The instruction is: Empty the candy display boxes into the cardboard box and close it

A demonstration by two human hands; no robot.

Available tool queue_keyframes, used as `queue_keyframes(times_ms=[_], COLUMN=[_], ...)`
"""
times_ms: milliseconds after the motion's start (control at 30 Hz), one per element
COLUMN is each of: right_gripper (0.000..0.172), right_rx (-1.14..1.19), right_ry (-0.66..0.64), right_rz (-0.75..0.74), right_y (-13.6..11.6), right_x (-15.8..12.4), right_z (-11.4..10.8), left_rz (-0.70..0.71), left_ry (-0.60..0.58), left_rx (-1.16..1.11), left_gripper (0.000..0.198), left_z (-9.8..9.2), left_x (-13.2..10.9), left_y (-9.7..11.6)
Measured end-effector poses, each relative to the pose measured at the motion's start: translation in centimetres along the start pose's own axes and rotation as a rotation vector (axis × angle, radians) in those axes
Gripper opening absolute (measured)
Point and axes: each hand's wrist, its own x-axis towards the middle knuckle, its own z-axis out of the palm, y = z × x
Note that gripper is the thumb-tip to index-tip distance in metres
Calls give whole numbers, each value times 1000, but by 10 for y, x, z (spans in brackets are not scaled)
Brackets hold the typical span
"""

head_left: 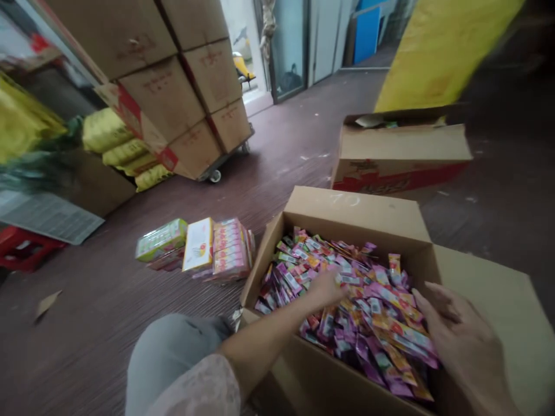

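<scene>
Dark wooden floor (pixel 108 300) carried stacked cartons (pixel 173 86) at ten o'clock. Nearer stood an open box (pixel 359 211) full of sachets (pixel 368 300). Left hand (pixel 327 289) lay among them, fingers hidden; right hand (pixel 459 341), spread, touched them at four o'clock.

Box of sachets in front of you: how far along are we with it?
Done: a few small packs lie stacked on the floor beside the open box. In hand: the left hand is down among the sachets, and the right hand rests open at the box's near right side. Left: the box looks nearly full, so most sachets remain inside.
</scene>
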Motion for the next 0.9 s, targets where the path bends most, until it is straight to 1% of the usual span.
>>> queue_keyframes(times_ms=[33, 67, 100, 133, 167, 200, 233, 267, 300, 333, 400, 433, 500, 567, 600, 667, 733, 767, 833, 900], right_gripper=[63, 62, 60, 58, 56, 53, 51, 49, 49, 50, 55, 58, 63, 65, 65, 64, 64, 65, 66, 66], right_rx=[3, 13, 25, 36, 45, 52, 60, 72, 82, 89, 90, 82, 60, 47, 41, 38, 48, 60, 85, 107], right_ry=[-15, -31, -43, -51, -62, -77, -86, -94, -101, -103, -112, -120, -113, -87, -76, -70, -50, -41, -31, -26], right_rz=[20, 37, 54, 65, 65, 59, 49, 36, 22, 8, -17, -33, -64, -77, -77, -74, -76, -79, -89, -106], right_y=[0, 0, -1, -1, -1, -1, 0, 1, 2, 3, 6, 8, 10, 11, 11, 10, 8, 7, 4, 3], right_x=[0, 0, 0, 0, 0, 0, 0, 0, 0, -1, -2, -3, -4, -5, -6, -6, -6, -5, -2, 0], right_z=[-1, -1, -1, 0, 1, 3, 6, 9, 12, 15, 19, 20, 22, 22, 21, 20, 17, 16, 14, 12], left_rz=[24, 6, -31, -113, -299, -468, -586, -652, -679, -683, -650, -628, -581, -552, -551, -592, -638, -639, -590, -488], left_ry=[232, 370, 479, 603, 739, 791, 762, 722, 688, 692, 730, 761, 782, 757, 736, 708, 713, 724, 736, 737], left_rx=[123, 170, 196, 228, 296, 344, 364, 376, 384, 399, 450, 485, 549, 576, 572, 542, 474, 414, 275, 154], left_gripper=[58, 65, 75, 82, 85, 91, 96, 96, 94, 92, 87, 86, 88, 95, 97, 95, 90, 89, 85, 75], left_z=[-31, -65, -100, -134, -164, -188, -205, -214, -216, -212, -194, -184, -166, -159, -160, -170, -187, -198, -220, -240], left_x=[2, 4, 6, 8, 8, 8, 7, 5, 3, 2, 0, 0, 1, 2, 2, 2, 1, 1, -2, -7], left_y=[1, -3, -10, -22, -37, -54, -72, -90, -106, -120, -138, -143, -146, -143, -140, -135, -129, -127, -121, -113])
